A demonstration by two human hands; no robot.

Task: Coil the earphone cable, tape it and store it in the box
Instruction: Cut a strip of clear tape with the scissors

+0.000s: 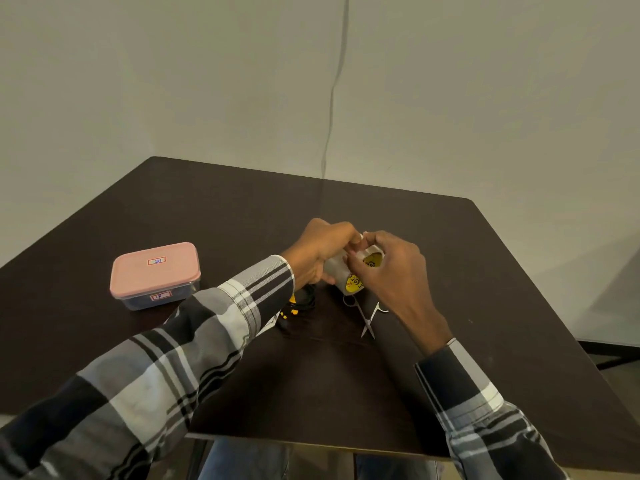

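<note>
Sitting near the counter's left edge is the box, clear-walled, pink lid on, a label on lid and side. Right of it, near mid-counter, the black and yellow earphone cable lies partly hidden under the left sleeve. Left hand grips a tape roll raised above the counter; right hand pinches the roll's rim. Scissors lie open just below the hands.
</note>
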